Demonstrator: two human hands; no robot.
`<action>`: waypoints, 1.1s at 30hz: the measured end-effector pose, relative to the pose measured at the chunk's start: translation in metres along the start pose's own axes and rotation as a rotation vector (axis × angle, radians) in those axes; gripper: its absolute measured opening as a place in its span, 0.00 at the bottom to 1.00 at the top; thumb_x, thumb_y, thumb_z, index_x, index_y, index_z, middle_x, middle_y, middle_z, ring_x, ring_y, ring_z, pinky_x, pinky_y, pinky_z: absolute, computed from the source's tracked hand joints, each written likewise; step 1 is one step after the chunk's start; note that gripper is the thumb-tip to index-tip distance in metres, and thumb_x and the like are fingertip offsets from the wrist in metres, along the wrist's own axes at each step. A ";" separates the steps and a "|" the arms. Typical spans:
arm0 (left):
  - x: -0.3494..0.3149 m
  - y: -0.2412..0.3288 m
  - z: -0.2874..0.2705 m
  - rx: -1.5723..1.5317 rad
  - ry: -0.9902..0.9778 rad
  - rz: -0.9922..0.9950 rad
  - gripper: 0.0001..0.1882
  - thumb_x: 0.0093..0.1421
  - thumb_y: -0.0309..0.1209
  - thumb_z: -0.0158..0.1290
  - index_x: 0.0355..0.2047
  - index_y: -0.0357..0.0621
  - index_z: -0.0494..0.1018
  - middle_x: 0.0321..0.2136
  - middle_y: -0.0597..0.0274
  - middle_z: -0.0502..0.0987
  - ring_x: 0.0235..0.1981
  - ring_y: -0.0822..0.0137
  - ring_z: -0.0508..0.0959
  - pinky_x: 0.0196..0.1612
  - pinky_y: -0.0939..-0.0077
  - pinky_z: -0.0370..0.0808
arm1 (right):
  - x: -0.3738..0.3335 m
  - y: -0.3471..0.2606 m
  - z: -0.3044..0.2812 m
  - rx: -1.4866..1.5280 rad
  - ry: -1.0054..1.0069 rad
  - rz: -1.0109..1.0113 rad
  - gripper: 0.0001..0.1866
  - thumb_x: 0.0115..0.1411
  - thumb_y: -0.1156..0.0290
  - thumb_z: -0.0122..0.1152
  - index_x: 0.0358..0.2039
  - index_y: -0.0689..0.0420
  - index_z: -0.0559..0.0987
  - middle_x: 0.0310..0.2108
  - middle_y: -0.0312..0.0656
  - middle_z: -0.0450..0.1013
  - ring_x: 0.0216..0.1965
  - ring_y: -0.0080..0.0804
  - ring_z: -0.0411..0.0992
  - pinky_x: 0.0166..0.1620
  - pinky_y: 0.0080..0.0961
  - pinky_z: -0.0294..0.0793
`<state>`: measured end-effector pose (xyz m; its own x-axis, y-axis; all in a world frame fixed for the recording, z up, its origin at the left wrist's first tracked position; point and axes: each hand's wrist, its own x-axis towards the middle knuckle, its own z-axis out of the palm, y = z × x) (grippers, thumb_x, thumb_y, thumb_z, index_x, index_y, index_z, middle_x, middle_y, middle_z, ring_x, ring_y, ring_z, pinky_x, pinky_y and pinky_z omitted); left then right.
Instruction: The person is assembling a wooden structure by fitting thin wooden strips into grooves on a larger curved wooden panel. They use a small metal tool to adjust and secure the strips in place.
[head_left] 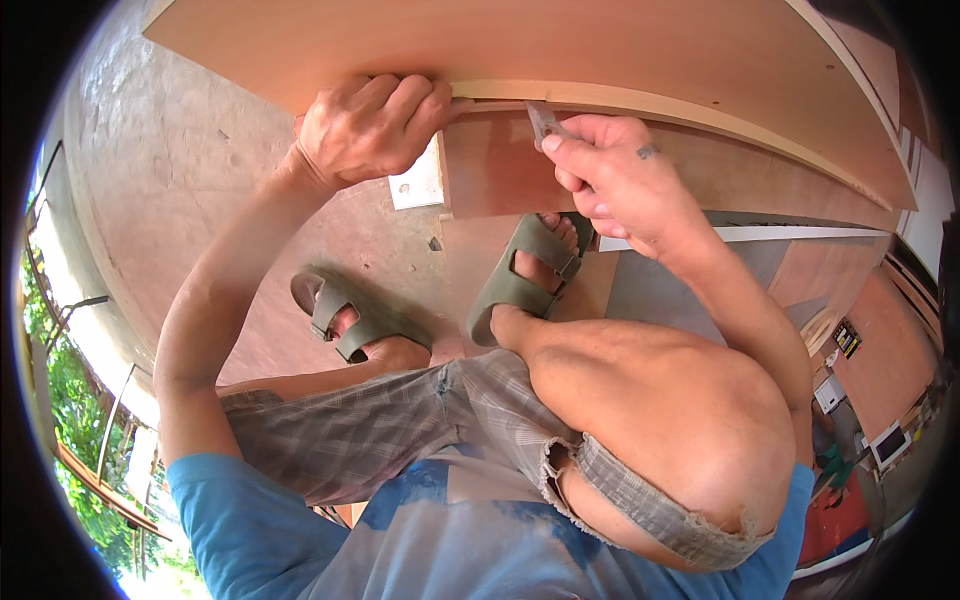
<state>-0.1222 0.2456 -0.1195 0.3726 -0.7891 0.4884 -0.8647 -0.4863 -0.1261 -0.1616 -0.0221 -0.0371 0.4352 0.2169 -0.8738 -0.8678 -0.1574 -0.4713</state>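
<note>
A large reddish-brown wooden panel (520,45) spans the top of the view, with a pale wood strip (690,103) along its near edge. My left hand (375,130) is closed over that edge, knuckles up, one digit stretched rightward along the strip. Pinched between thumb and fingers of my right hand (620,175) is a small translucent, blade-like piece (543,122). Its tip meets the strip's edge, a little right of my left hand. Most of its other end is hidden in my grip. Below the strip stands a brown wooden board (500,165).
My sandalled feet (530,265) rest on the floor below the panel. A white piece (418,185) lies beside the brown board. Boards (885,335) and assorted items stand at the right. Railings (105,490) and greenery are at the left.
</note>
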 end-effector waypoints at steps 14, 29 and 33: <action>0.000 -0.003 0.007 0.024 0.041 0.021 0.12 0.59 0.37 0.66 0.35 0.45 0.77 0.26 0.72 0.74 0.24 0.74 0.76 0.28 0.76 0.71 | 0.023 0.025 0.004 -0.475 0.208 -0.324 0.10 0.71 0.66 0.58 0.39 0.62 0.77 0.22 0.28 0.64 0.16 0.10 0.55 0.13 0.13 0.51; -0.006 0.001 0.007 -0.001 0.005 -0.025 0.15 0.56 0.35 0.71 0.37 0.43 0.77 0.25 0.72 0.75 0.23 0.75 0.77 0.30 0.76 0.74 | 0.019 0.014 0.018 -0.430 0.232 -0.194 0.15 0.72 0.60 0.56 0.36 0.61 0.77 0.23 0.31 0.68 0.21 0.21 0.63 0.26 0.27 0.65; -0.004 -0.002 0.006 0.004 0.000 -0.001 0.14 0.56 0.35 0.71 0.37 0.44 0.78 0.25 0.73 0.75 0.23 0.76 0.76 0.30 0.77 0.75 | 0.019 0.019 0.018 -0.575 0.304 -0.353 0.16 0.70 0.63 0.55 0.36 0.65 0.79 0.26 0.51 0.74 0.29 0.45 0.72 0.37 0.42 0.72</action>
<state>-0.1196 0.2475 -0.1263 0.3731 -0.7886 0.4888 -0.8632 -0.4882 -0.1288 -0.1743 -0.0035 -0.0600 0.7848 0.0848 -0.6139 -0.4377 -0.6255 -0.6459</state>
